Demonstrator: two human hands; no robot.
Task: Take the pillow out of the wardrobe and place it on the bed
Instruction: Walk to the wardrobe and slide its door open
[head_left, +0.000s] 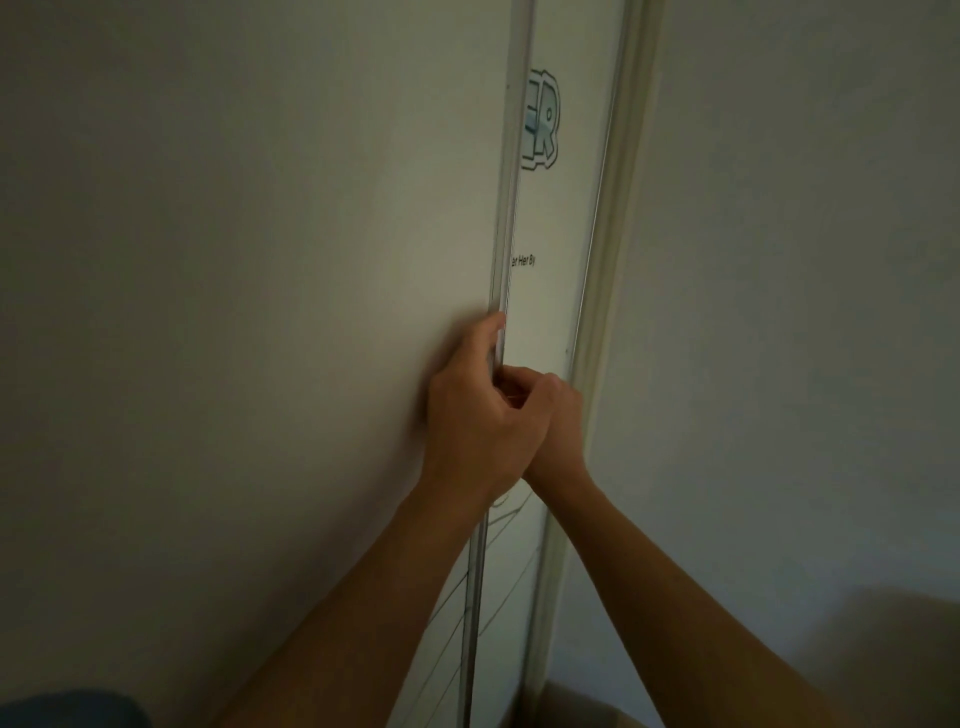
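While the pillow is nowhere to be seen, presumably shut away inside the wardrobe, I am at the very first step: getting the sliding door open. My left hand lies against the door's face with its fingers curled around the metal edge strip, gripping it. My right hand is tucked in just beside and partly behind the left, its fingers hooked in at the same edge; I judge it to be closed on the strip too, though the left hand hides most of the hold. The door looks barely parted, if at all. Behind it a second panel shows, carrying a sticker with big outlined letters and a line of small print. Next, I think, comes a steady sideways pull to the left with both hands, keeping the door in its track, until the gap is wide enough to reach in. The door is a plain, smooth, pale surface; to the right stand the frame and a bare wall. The room is dim, and no bed is in sight.
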